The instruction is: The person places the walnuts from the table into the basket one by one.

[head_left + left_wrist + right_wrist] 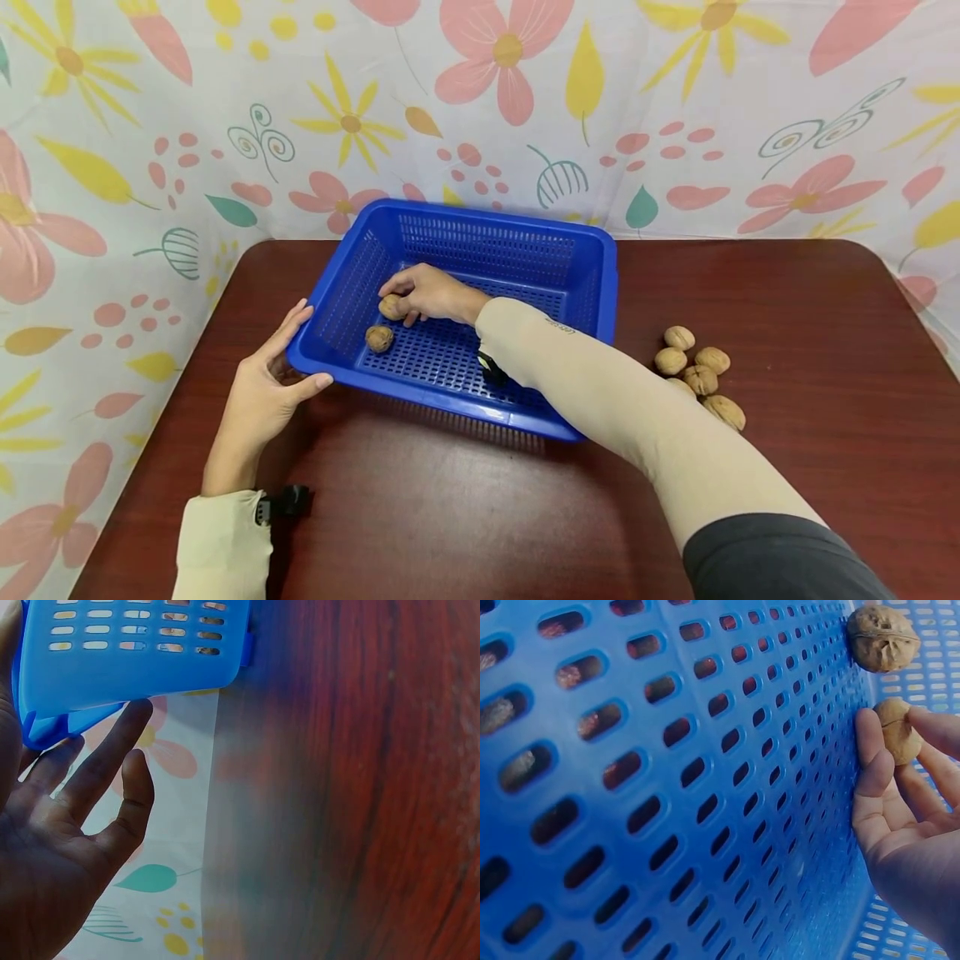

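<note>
A blue plastic basket (480,414) with slotted walls stands on the table. At its left front corner my left hand (258,396) grips the rim, thumb along the front edge and fingers at the left side; the left wrist view shows that hand (82,817) beside the slotted wall. Inside the basket, my right hand (435,293) pinches a walnut (391,307) between thumb and fingers, near the left end. The right wrist view shows this walnut (899,735) too. Another walnut (379,338) lies on the basket floor just in front of it, untouched.
Several walnuts (701,380) lie in a loose group on the dark red table (817,333), right of the basket and partly behind my right sleeve (600,392). A flower-patterned cloth (480,125) hangs behind the table and along its left side.
</note>
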A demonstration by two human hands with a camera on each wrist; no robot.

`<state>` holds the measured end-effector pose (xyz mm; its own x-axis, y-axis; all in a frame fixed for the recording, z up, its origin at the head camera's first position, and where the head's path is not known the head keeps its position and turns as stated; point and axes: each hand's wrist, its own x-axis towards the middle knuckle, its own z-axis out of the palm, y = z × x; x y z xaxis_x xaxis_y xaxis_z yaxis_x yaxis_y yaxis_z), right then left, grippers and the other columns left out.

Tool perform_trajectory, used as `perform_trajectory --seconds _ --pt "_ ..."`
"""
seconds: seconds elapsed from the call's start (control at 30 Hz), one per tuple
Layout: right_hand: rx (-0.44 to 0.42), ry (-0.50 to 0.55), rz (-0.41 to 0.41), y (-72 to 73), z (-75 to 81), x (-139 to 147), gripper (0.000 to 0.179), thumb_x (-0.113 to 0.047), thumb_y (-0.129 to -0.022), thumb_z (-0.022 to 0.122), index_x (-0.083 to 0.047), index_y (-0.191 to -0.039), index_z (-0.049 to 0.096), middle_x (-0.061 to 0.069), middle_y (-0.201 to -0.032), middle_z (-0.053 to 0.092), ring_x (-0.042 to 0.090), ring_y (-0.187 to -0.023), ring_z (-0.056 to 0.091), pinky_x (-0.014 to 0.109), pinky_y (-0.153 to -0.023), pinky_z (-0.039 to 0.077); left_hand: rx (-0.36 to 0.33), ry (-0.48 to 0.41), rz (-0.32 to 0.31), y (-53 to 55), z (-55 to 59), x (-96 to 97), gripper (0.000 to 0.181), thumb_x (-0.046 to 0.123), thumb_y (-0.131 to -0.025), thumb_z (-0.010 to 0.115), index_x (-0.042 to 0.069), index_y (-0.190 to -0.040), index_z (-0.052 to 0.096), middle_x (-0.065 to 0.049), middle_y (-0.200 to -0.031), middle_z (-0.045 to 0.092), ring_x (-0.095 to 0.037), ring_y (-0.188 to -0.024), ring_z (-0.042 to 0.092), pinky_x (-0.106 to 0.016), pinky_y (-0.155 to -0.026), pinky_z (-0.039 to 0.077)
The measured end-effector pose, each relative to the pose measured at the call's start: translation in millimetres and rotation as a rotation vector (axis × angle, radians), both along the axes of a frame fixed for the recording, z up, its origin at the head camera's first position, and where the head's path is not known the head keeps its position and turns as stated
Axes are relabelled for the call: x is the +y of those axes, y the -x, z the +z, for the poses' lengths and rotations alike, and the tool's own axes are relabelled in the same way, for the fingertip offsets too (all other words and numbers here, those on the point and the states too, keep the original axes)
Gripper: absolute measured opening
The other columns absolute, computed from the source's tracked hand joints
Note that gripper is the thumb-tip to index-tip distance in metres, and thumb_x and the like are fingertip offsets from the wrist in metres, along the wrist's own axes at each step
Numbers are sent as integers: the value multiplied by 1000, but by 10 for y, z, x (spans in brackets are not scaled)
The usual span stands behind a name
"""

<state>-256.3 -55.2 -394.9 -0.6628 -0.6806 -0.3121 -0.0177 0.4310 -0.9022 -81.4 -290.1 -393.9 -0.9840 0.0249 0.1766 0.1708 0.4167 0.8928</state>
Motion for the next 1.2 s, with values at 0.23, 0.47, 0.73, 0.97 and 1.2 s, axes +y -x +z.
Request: perform_trajectory --seconds 0.23,0.47,0.73,0.97,1.2 --pt "12 2 3 0 2 18 42 -9 -104 63 -11 -145 63 11 -140 68 24 -91 74 29 -71 50 6 -30 -5 3 -5 8 81 -9 -87 78 10 -159 46 -11 -172 31 5 -119 63 -11 -85 55" --pt "24 1 -4 -4 25 27 40 -9 -104 62 -10 -144 64 11 -138 67 25 -92 73 29 -70 49 12 -44 -13 16 19 25 81 -10 -87 78 8 -159 46 -14 -172 30 4 -119 63 -12 -84 55" --pt "49 -18 -6 -24 44 13 37 -8 -103 63 -11 -140 66 12 -140 67 25 -90 72 28 -66 48 13 -25 -7 7 27 28 81 -10 -87 78 9 -159 46 -13 -172 30 6 -120 61 -11 -85 55" --pt "43 -28 -5 -22 61 18 38 -8 -103 64 -11 -141 65 11 -144 64 27 -91 73 29 -66 48 12 -14 -7 -3 15 19 81 -9 -87 78 10 -159 46 -12 -172 31 7 -120 61 -10 -85 54" --pt "45 -21 -9 -20 262 118 39 -12 -102 67 -7 -141 64 12 -144 63 34 -100 73 41 -79 53 -2 -5 -6 -17 7 6 81 -8 -88 78 9 -159 45 -10 -173 30 8 -122 59 -10 -86 53"
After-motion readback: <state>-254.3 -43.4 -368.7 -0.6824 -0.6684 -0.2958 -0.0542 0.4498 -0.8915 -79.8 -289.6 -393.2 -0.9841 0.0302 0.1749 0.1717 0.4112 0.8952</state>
